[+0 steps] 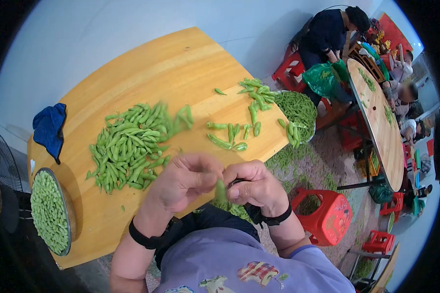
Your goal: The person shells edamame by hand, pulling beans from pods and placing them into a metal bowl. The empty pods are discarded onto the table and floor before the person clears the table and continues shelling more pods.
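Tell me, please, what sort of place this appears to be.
Probably a shared hand-shelling workroom: green pods lie heaped on a wooden table, a round bowl holds loose beans, and other people are gathered around a second table.

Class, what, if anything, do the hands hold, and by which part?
A green pod, pinched near its upper end where the left hand and right hand meet; blur hides the exact grip. Whether the right hand holds anything else cannot be told.

Head-worn view, facing forward and down, close over hands [186, 181]
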Motion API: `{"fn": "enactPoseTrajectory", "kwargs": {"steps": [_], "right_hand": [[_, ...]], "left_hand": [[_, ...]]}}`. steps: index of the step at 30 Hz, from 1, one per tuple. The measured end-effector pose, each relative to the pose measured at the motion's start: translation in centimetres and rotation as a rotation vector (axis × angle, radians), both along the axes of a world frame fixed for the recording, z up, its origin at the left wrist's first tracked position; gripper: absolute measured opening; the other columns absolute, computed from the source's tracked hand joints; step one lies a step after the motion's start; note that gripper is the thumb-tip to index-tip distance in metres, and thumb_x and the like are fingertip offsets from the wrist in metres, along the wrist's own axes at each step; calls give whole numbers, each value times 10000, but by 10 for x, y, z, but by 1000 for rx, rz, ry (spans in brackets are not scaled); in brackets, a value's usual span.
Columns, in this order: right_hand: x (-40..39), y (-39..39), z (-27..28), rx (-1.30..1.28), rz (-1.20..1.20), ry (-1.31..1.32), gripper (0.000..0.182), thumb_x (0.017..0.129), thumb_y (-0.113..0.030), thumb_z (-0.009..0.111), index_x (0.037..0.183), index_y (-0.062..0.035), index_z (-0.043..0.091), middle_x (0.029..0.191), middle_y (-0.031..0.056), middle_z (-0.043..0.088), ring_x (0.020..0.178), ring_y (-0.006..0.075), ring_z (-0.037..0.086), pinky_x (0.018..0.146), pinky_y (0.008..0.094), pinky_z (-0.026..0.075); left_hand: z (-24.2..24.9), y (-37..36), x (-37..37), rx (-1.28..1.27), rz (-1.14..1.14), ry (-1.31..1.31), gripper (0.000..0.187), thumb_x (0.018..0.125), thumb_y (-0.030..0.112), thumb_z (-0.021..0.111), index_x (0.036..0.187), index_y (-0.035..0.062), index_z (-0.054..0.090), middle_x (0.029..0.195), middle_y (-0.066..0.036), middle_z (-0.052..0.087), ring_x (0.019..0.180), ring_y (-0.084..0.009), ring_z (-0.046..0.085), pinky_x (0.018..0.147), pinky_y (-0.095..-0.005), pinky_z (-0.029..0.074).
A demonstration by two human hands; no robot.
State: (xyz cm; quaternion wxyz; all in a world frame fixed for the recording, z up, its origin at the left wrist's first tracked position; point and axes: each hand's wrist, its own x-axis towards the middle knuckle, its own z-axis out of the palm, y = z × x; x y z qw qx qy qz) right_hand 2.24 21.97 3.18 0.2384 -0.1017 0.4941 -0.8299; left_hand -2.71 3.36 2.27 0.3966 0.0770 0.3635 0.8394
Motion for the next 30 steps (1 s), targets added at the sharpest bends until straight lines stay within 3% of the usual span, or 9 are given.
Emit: {"fn": "enactPoseTrajectory", "kwargs": {"steps": [8, 12, 14, 15, 17, 19, 24, 27, 30], "right_hand": [[4, 0, -3, -254, 119, -163, 143, 784, -57, 600, 887, 42, 585, 678, 0, 539, 509, 39, 407, 429, 164, 269], [3, -4, 4, -342, 165, -293, 131, 775, -46, 599, 873, 39, 582, 663, 24, 546, 515, 72, 442, 426, 203, 312], [6, -9, 10, 544, -282, 470, 118, 756, -40, 602, 850, 22, 569, 657, 89, 552, 523, 173, 516, 447, 277, 381], [8, -12, 14, 544, -275, 470, 118, 756, -40, 602, 850, 22, 569, 657, 89, 552, 523, 173, 516, 447, 277, 381], [16, -19, 24, 964, -441, 726, 109, 736, -49, 614, 810, 9, 558, 663, 145, 541, 579, 284, 560, 497, 339, 427], [16, -22, 28, 965, -463, 706, 97, 728, -47, 620, 784, 3, 558, 671, 158, 543, 603, 333, 554, 506, 354, 433], [18, -16, 23, 805, -367, 487, 82, 736, -20, 610, 795, 11, 562, 659, 142, 550, 543, 249, 538, 502, 294, 422], [17, -16, 19, 465, -365, 93, 78, 747, -22, 609, 799, 14, 563, 646, 130, 554, 526, 215, 522, 509, 267, 418], [16, -21, 0, 638, -503, 391, 86, 749, -30, 618, 805, 6, 563, 653, 130, 561, 531, 227, 536, 503, 275, 424]], "left_hand": [[-2, 2, 8, 182, -54, 142, 52, 756, 36, 629, 803, 25, 611, 793, -42, 570, 738, -140, 536, 704, -265, 428], [10, 3, 14, 100, 57, 227, 72, 762, 82, 645, 786, 27, 605, 742, -6, 554, 701, -108, 516, 651, -236, 415], [16, 0, 16, -271, 171, 170, 143, 774, 162, 651, 805, 39, 586, 666, 8, 519, 553, -64, 467, 492, -185, 373], [14, 2, 17, -270, 177, 166, 143, 774, 162, 651, 805, 39, 586, 666, 8, 519, 553, -64, 467, 492, -185, 373], [8, 7, 22, -560, 214, 515, 125, 816, 162, 610, 816, 49, 557, 619, 51, 489, 502, -21, 419, 442, -158, 329], [16, 7, 23, -565, 210, 502, 107, 826, 144, 591, 805, 51, 543, 621, 51, 483, 515, -18, 418, 447, -158, 328], [11, 4, 23, -603, 156, 567, 79, 849, 123, 548, 819, 54, 524, 643, 44, 484, 531, -21, 421, 450, -160, 320], [7, 4, 20, -352, 43, 173, 71, 868, 123, 512, 856, 54, 521, 677, 31, 497, 530, -35, 429, 453, -171, 330], [1, 9, 25, -213, 93, -19, 74, 882, 124, 484, 884, 58, 517, 713, 14, 520, 523, -47, 443, 450, -173, 337]]}}
